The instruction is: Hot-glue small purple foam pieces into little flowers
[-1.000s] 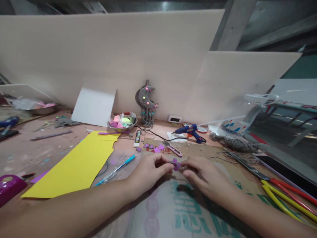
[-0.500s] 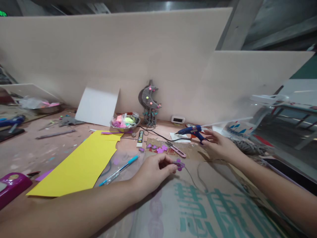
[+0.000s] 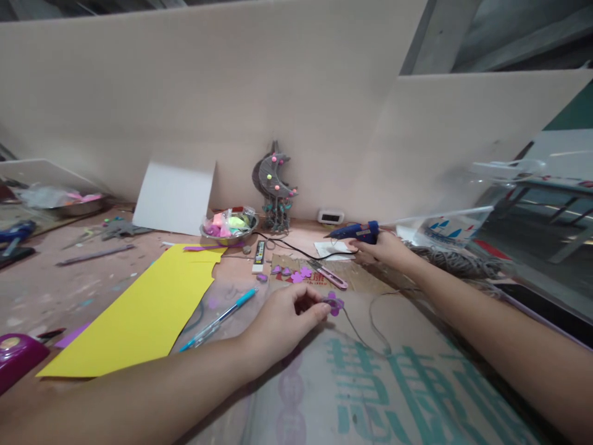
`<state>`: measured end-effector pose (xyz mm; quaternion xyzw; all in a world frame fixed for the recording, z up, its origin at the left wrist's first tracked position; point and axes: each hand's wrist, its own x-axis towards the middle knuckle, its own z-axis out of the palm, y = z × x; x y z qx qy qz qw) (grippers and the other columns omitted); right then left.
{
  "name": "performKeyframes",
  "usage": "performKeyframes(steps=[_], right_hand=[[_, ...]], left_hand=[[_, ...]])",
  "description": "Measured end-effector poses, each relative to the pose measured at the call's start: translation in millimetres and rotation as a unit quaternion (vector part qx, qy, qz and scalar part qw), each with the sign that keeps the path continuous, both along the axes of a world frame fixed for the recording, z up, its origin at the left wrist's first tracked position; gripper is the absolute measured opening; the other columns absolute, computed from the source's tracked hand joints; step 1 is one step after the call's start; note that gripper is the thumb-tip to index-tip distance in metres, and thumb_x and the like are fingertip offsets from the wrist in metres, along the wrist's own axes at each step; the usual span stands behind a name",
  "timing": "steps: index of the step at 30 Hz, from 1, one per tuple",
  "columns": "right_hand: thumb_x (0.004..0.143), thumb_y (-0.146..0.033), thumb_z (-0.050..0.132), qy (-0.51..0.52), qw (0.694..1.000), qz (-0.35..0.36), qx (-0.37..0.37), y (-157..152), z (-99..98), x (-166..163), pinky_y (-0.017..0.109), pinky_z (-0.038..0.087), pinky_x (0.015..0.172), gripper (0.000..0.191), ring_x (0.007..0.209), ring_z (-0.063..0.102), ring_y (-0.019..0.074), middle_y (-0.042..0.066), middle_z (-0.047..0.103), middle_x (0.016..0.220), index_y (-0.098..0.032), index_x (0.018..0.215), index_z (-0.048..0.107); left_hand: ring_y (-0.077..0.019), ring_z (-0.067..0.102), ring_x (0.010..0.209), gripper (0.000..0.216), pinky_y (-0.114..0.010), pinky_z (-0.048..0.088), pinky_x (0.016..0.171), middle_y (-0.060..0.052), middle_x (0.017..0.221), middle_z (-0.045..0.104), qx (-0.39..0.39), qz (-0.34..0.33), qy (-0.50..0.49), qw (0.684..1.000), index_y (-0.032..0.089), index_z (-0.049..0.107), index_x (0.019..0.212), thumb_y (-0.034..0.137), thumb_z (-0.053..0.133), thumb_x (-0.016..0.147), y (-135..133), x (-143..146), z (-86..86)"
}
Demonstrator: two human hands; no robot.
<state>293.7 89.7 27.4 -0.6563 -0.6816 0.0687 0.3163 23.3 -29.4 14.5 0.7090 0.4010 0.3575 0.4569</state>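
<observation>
My left hand (image 3: 285, 315) pinches a small purple paper flower (image 3: 334, 303) against the printed cardboard sheet (image 3: 370, 395), with a thin cord (image 3: 365, 321) trailing from the flower. My right hand (image 3: 380, 250) is stretched to the back of the table and wrapped round the grip of the blue glue gun (image 3: 356, 232), whose nozzle points left over a white paper scrap (image 3: 330, 250). Loose purple flower cut-outs (image 3: 293, 273) lie between the hands.
Yellow paper sheet (image 3: 148, 309), blue pen (image 3: 220, 318), pink utility knife (image 3: 331, 277), metal bowl of coloured bits (image 3: 228, 227), crescent moon ornament (image 3: 274, 182), twine bundle (image 3: 456, 264), purple object (image 3: 16, 355) at front left. Wall panels close off the back.
My right hand left the flower, reached to the back right and closed on the glue gun, which now sits lifted in its grip. The left hand stays pinched on the flower.
</observation>
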Motion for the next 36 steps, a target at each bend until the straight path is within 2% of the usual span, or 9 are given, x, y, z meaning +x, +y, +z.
performKeyframes(steps=[6,10,12,16,20,24,28,30,36], right_hand=[[0.081,-0.046,0.052,0.047,0.995,0.053,-0.065,-30.9,26.1,-6.3,0.024,0.049,0.058,0.039,0.073,0.066,0.0195,0.008,0.072,0.078,-0.016,0.097,0.069],[0.078,-0.048,0.057,0.097,0.992,0.075,-0.041,-68.8,35.9,-10.3,0.028,0.05,0.069,0.037,0.08,0.065,0.0204,0.008,0.071,0.085,-0.017,0.095,0.067],[0.076,-0.049,0.06,0.097,0.992,0.075,-0.021,-90.0,35.0,-12.5,0.03,0.05,0.071,0.034,0.077,0.065,0.02,0.006,0.071,0.081,-0.018,0.088,0.067],[0.076,-0.055,0.057,0.073,0.995,0.057,-0.028,-130.4,24.1,-17.6,0.031,0.051,0.061,0.036,0.066,0.063,0.0193,0.005,0.069,0.074,-0.019,0.079,0.066],[0.075,-0.057,0.057,0.046,0.992,0.117,-0.01,-155.8,11.8,-26.3,0.033,0.052,0.064,0.036,0.07,0.064,0.0216,0.005,0.068,0.075,-0.022,0.075,0.066],[0.072,-0.06,0.059,0.102,0.984,0.148,-0.005,-159.1,1.9,-33.2,0.032,0.053,0.06,0.038,0.072,0.065,0.0235,0.007,0.069,0.076,-0.023,0.078,0.067],[0.068,-0.062,0.061,0.104,0.979,0.17,-0.035,-153.0,-3.8,-31.2,0.03,0.049,0.05,0.041,0.056,0.061,0.0193,0.005,0.066,0.064,-0.022,0.071,0.066],[0.069,-0.06,0.061,0.091,0.98,0.171,-0.042,-151.8,-5.2,-29.2,0.029,0.047,0.048,0.039,0.053,0.058,0.0173,0.004,0.063,0.061,-0.022,0.07,0.065],[0.075,-0.046,0.062,0.082,0.976,0.199,-0.039,-150.4,-15.3,-24.2,0.027,0.045,0.05,0.026,0.059,0.059,0.0168,0.004,0.064,0.068,-0.02,0.075,0.062]], left_hand=[[-0.0131,0.059,0.073,0.014,-0.022,0.045,0.066,-0.001,0.076,0.065,-0.014,0.001,-0.005,1.0,0.016,0.059,0.076,0.028,0.055,0.08,-1.4,-0.6,3.0],[-0.0128,0.059,0.071,0.012,-0.022,0.045,0.065,-0.001,0.075,0.063,-0.014,0.013,-0.004,1.0,0.016,0.056,0.074,0.027,0.056,0.079,-1.9,-1.0,2.4],[-0.0126,0.058,0.07,0.012,-0.022,0.044,0.064,0.0,0.073,0.062,-0.006,0.017,-0.005,1.0,0.016,0.056,0.074,0.027,0.056,0.078,-1.5,-1.2,1.4],[-0.0122,0.057,0.069,0.01,-0.021,0.043,0.063,0.001,0.071,0.062,0.004,0.022,-0.003,1.0,0.016,0.057,0.074,0.026,0.056,0.078,-1.0,-1.4,0.5],[-0.0119,0.057,0.068,0.012,-0.021,0.043,0.063,0.001,0.071,0.062,0.01,0.024,-0.001,1.0,0.016,0.057,0.072,0.026,0.056,0.078,-1.5,-1.3,1.5],[-0.0114,0.058,0.069,0.009,-0.02,0.044,0.064,0.001,0.073,0.064,0.011,0.018,-0.006,1.0,0.016,0.057,0.073,0.023,0.056,0.078,-1.5,-1.3,2.3],[-0.0116,0.059,0.068,0.009,-0.02,0.044,0.063,0.001,0.072,0.064,0.015,0.024,0.008,1.0,0.016,0.058,0.073,0.024,0.056,0.078,-1.5,-1.7,3.3],[-0.0117,0.059,0.069,0.009,-0.02,0.045,0.063,0.0,0.072,0.065,0.02,0.025,0.015,0.999,0.016,0.059,0.073,0.023,0.056,0.078,-1.8,-1.7,3.8],[-0.0125,0.06,0.07,0.008,-0.021,0.046,0.064,0.0,0.073,0.066,0.023,0.029,0.022,0.999,0.016,0.06,0.073,0.021,0.056,0.077,-1.7,-1.0,3.9]])
